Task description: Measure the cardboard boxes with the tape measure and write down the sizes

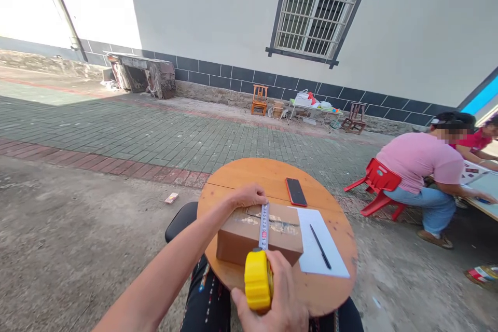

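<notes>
A brown cardboard box [243, 236] sealed with tape lies on a small round wooden table [249, 174]. My right hand [282, 298] grips a yellow tape measure [257, 282] at the box's near edge. Its white blade [264, 225] runs across the top of the box. My left hand [249, 196] pinches the blade's far end down at the box's far edge.
A red phone [296, 192] lies on the table beyond the box. A sheet of white paper [319, 241] with a black pen [320, 239] lies to the right. Two people sit at another table on the right, one on a red chair [375, 184]. A black seat [181, 220] stands left.
</notes>
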A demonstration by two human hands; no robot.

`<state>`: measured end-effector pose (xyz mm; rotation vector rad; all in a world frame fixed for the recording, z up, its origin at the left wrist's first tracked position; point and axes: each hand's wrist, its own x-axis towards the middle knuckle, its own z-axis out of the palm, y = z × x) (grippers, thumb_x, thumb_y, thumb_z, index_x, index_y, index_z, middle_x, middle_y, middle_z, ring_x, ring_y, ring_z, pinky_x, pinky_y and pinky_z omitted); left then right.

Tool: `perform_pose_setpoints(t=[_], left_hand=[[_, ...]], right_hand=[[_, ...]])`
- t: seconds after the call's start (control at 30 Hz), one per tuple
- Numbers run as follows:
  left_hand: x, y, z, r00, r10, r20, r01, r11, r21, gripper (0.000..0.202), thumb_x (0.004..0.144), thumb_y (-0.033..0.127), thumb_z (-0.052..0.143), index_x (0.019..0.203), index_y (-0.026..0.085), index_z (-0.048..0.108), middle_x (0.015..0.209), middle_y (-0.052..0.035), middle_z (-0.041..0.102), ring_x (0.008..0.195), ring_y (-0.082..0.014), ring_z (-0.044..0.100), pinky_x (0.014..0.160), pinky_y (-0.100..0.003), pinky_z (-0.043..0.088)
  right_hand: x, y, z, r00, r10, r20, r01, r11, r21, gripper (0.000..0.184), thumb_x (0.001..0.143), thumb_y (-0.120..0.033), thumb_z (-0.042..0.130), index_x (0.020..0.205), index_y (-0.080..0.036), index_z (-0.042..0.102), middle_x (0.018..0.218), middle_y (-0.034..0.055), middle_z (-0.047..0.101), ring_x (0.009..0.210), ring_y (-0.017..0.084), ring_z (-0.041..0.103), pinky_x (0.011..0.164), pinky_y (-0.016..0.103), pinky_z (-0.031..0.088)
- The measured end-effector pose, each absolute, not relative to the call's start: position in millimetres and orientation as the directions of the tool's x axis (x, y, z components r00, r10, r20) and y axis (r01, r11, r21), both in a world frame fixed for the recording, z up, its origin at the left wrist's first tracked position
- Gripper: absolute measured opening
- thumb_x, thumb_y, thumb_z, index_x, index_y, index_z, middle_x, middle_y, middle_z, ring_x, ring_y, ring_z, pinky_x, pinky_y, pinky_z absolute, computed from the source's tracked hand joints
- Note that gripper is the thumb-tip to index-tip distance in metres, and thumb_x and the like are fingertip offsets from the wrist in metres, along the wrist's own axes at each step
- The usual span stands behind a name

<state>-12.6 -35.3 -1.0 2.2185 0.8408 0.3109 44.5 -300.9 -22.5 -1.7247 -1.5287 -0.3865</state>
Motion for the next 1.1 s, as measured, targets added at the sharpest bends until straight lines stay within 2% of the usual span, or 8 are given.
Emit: perform_pose_setpoints(t=[0.27,0.4,0.53,0.73,0.9,1.0,1.1], left_hand=[[-15.3,-37.7,-3.6,0.774,0.633,-0.01,0.439,-0.525,0.729,0.03,0.094,0.043,0.061,0.086,0.014,0.062,0.077,0.0021,0.059,0.065,-0.0116,0.057,0.06,-0.026,0.05],[-14.2,-36.7,-2.9,0.766,0.643,-0.019,0.447,-0.509,0.736,0.028,0.093,0.041,0.062,0.09,0.013,0.063,0.082,0.001,0.062,0.069,-0.0128,0.06,0.063,-0.027,0.052],[-14.0,-37.9,-0.5,0.752,0.659,-0.027,0.455,-0.489,0.744,0.028,0.094,0.041,0.062,0.093,0.013,0.064,0.086,0.0,0.064,0.072,-0.0138,0.062,0.065,-0.029,0.054],[-16.0,-44.1,5.0,0.747,0.665,-0.016,0.409,-0.44,0.799,0.028,0.094,0.041,0.061,0.1,0.014,0.064,0.093,-0.0021,0.065,0.077,-0.015,0.063,0.068,-0.031,0.055],[-26.1,-50.9,42.6,0.702,0.707,0.088,0.295,-0.401,0.867,0.035,0.085,0.047,0.061,0.074,0.014,0.062,0.066,0.0043,0.052,0.061,-0.0113,0.049,0.057,-0.024,0.038],[-41.4,-74.1,79.5,0.618,0.771,0.155,0.254,-0.383,0.888,0.031,0.081,0.046,0.059,0.073,0.016,0.061,0.064,0.0053,0.05,0.061,-0.0107,0.044,0.057,-0.024,0.033],[-58.9,-123.0,101.9,0.5,0.845,0.192,0.259,-0.357,0.897,0.029,0.083,0.045,0.056,0.076,0.018,0.06,0.067,0.0051,0.051,0.062,-0.0111,0.044,0.058,-0.024,0.033]], right_hand=[[31.4,-302.7,-19.9,0.281,0.757,0.59,0.919,-0.036,-0.392,0.078,0.065,-0.037,0.076,0.137,-0.021,0.052,0.128,0.0148,0.063,0.097,0.036,0.072,0.048,0.033,0.058],[27.2,-299.2,-20.0,0.281,0.757,0.589,0.9,0.005,-0.436,0.076,0.066,-0.035,0.077,0.136,-0.022,0.051,0.131,0.015,0.061,0.102,0.037,0.07,0.054,0.036,0.06],[25.1,-297.3,-24.0,0.231,0.766,0.6,0.887,0.088,-0.453,0.083,0.065,-0.034,0.078,0.14,-0.02,0.044,0.135,0.0157,0.06,0.106,0.038,0.069,0.057,0.036,0.061],[22.0,-298.5,-27.6,0.312,0.775,0.55,0.817,0.077,-0.572,0.083,0.064,-0.029,0.075,0.14,-0.02,0.041,0.133,0.0151,0.062,0.111,0.038,0.067,0.079,0.043,0.062],[39.5,-300.5,-23.4,0.293,0.746,0.598,0.763,0.195,-0.616,0.073,0.072,-0.02,0.065,0.141,-0.021,0.041,0.136,0.0141,0.058,0.121,0.034,0.062,0.095,0.046,0.056],[70.5,-315.5,-18.3,0.306,0.715,0.629,0.697,0.282,-0.66,0.068,0.078,-0.02,0.062,0.143,-0.025,0.042,0.142,0.0119,0.054,0.128,0.034,0.056,0.102,0.049,0.051],[111.8,-340.0,-15.6,0.362,0.798,0.482,0.532,0.248,-0.81,0.06,0.083,-0.025,0.064,0.14,-0.029,0.049,0.137,0.0096,0.06,0.124,0.033,0.06,0.1,0.046,0.054]])
